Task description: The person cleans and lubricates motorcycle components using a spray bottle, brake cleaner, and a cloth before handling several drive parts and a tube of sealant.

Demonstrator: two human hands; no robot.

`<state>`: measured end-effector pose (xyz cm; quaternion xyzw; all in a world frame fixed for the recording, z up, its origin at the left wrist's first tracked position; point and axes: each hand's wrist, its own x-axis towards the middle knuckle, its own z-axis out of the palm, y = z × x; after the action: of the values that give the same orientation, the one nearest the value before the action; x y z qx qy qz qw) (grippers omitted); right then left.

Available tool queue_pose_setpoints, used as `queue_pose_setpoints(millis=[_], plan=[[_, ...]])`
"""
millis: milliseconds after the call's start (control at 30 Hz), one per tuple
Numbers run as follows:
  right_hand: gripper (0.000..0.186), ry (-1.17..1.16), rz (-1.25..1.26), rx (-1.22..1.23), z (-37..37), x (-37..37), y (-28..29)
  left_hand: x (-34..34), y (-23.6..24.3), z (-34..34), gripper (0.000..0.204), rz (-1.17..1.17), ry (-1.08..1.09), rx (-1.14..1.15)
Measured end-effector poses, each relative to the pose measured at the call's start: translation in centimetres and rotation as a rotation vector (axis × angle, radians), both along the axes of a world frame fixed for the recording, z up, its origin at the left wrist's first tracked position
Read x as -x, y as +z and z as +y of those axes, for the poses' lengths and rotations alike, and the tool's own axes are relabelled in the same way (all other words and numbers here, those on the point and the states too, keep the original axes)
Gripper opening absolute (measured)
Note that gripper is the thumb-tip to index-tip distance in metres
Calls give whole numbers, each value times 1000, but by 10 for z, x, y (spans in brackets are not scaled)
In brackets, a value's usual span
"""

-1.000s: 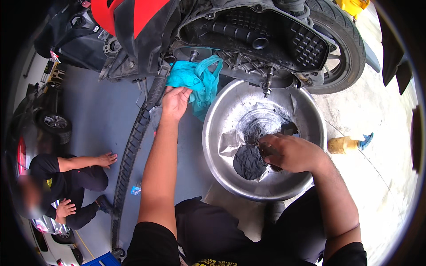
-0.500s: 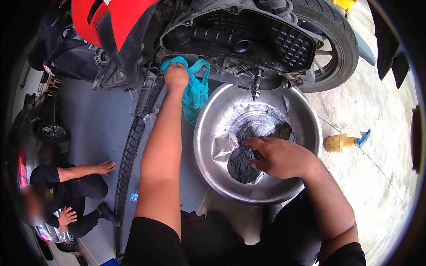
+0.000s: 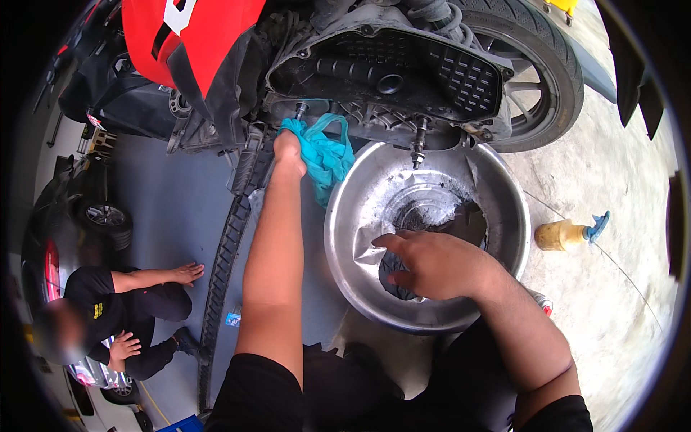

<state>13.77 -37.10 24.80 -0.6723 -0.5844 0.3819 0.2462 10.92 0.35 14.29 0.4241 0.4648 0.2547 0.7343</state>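
Observation:
My left hand (image 3: 288, 150) is closed on a teal cloth (image 3: 327, 155), just below a small metal shaft (image 3: 301, 109) that sticks out of the open engine housing (image 3: 403, 43). Loose folds of the cloth hang to the right of my fingers. Over the wide metal basin (image 3: 353, 288), my right hand (image 3: 443, 265) hovers with thumb and fingers apart and nothing visible between them. Beneath it lies a dark crumpled thing (image 3: 393, 272), partly hidden by my fingers; its kind is unclear. A longer threaded shaft (image 3: 419, 144) points from the housing toward the basin.
The motorbike's rear wheel (image 3: 565, 90) and red panel (image 3: 216, 43) frame the housing. A yellowish bottle (image 3: 558, 235) with a blue rag stands right of the basin. At left, a person (image 3: 147, 295) sits beside a ridged black strip (image 3: 222, 270) on the floor.
My left hand has drawn back slightly with the cloth, uncovering the small shaft. My right hand has lifted and spread a little over the dark crumpled thing. The view has shifted slightly.

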Motion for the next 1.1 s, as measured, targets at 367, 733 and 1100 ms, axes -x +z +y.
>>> queue_pose_setpoints(millis=[367, 733, 1100], plan=[[51, -2, -44, -28, 1, -1, -5, -31, -16, 19, 50, 511, -37, -741], [53, 40, -6, -7, 22, 5, -16, -29, -3, 31, 40, 314, 46, -487], [54, 17, -17, 60, 5, 6, 10, -17, 4, 2, 40, 1073, -142, -1455]])
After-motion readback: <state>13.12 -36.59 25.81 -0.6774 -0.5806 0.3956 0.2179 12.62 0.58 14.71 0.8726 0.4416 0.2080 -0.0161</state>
